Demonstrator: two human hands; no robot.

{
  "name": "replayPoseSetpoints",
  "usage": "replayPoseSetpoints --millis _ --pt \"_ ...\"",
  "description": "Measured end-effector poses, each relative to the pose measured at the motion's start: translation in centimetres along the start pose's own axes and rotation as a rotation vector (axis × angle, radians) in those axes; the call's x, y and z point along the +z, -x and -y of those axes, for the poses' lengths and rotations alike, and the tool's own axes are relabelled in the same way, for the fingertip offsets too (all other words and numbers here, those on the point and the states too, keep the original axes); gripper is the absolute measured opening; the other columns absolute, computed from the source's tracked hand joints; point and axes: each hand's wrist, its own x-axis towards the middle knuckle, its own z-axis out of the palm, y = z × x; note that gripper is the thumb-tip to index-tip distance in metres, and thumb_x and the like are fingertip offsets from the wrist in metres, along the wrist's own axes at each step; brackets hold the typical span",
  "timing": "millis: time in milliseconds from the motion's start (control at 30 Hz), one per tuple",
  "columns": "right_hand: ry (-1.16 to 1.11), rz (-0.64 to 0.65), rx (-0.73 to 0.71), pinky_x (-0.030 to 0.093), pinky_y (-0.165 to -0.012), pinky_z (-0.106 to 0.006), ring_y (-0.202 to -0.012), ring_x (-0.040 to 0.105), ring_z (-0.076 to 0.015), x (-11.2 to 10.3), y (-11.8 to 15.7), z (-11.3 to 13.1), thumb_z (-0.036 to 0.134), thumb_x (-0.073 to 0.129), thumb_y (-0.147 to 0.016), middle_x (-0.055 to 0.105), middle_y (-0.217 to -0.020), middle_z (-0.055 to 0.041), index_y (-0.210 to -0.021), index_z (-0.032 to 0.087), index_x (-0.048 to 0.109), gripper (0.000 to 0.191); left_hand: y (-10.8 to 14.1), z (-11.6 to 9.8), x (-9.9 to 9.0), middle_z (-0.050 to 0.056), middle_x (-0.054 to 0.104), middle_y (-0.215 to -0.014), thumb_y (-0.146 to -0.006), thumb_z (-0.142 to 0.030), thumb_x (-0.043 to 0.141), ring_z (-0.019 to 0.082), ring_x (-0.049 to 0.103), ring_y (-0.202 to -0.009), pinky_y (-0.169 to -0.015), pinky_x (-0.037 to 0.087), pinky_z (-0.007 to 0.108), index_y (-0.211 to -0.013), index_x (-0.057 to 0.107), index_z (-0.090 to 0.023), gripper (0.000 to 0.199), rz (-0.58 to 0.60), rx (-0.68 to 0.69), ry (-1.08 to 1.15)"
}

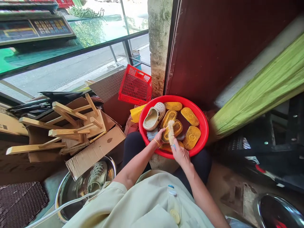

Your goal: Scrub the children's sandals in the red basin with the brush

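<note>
On my lap, in a red plastic basin (205,129), several yellow shoe insoles or slippers with a textured surface lie in dark water. My left hand (159,138) is closed on the near end of one yellow textured sole (177,127), tilted above the others. My right hand (180,155) grips a pale wooden-looking brush (171,131), which lies across that sole; its bristles are hidden. A cream clog (152,118) rests at the basin's left side. Just below it, a greyish item (152,134) is partly covered by my left hand.
Left of the basin are a red crate (136,84), an upturned wooden stool (78,123) and cardboard (99,152). A metal bowl (62,190) holding another clog (98,175) stands on the floor. A green curtain (263,88) hangs at right; a second metal bowl (261,205) sits below.
</note>
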Motion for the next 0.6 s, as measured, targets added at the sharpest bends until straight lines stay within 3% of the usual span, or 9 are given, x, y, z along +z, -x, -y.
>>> replayPoseSetpoints --millis 100,200,333,467,600 --pt "0.075 -0.020 0.141 0.056 -0.078 -0.038 -0.089 0.077 -0.0294 -2.4 -4.0 -1.7 0.042 0.034 -0.105 0.078 -0.095 -0.0188 -0.160 0.014 0.039 0.061 0.5 0.5 -0.2 0.008 0.076 -0.090 -0.089 -0.047 0.062 0.020 0.072 -0.076 -0.066 0.060 0.031 -0.113 0.071 -0.018 0.039 0.007 -0.069 0.072" --pt "0.068 -0.007 0.143 0.055 -0.075 -0.036 -0.087 0.077 -0.0280 -3.8 -5.9 -3.0 0.042 0.031 -0.106 0.078 -0.094 -0.0183 -0.158 0.012 0.042 0.061 0.5 0.4 -0.5 0.009 0.077 -0.091 -0.090 -0.047 0.062 0.021 0.073 -0.078 -0.066 0.060 0.032 -0.116 0.070 -0.018 0.040 -0.010 -0.079 0.063" --pt "0.066 0.065 0.045 0.055 -0.073 -0.034 -0.086 0.077 -0.0275 -2.1 -2.8 -1.6 0.043 0.038 -0.104 0.079 -0.096 -0.0151 -0.162 0.019 0.036 0.063 -0.1 0.1 -1.0 0.007 0.076 -0.086 -0.092 -0.055 0.059 0.020 0.072 -0.073 -0.066 0.059 0.031 -0.114 0.071 -0.018 0.044 -0.017 -0.111 0.097" --pt "0.018 0.094 -0.124 0.055 -0.078 -0.032 -0.098 0.076 -0.0265 0.3 1.9 -0.5 0.043 0.045 -0.102 0.078 -0.116 -0.0120 -0.164 0.027 0.030 0.065 -0.3 0.3 -1.0 0.006 0.074 -0.078 -0.091 -0.061 0.059 0.018 0.066 -0.063 -0.066 0.058 0.032 -0.101 0.074 -0.015 0.050 -0.025 -0.116 0.119" --pt "0.021 0.024 0.084 0.056 -0.077 -0.037 -0.091 0.077 -0.0296 -0.5 1.4 -3.3 0.047 0.038 -0.105 0.079 -0.105 -0.0149 -0.164 0.024 0.032 0.064 0.4 0.2 -0.1 0.009 0.076 -0.089 -0.084 -0.053 0.072 0.021 0.069 -0.078 -0.072 0.056 0.033 -0.105 0.075 -0.015 0.044 0.100 0.034 -0.010"
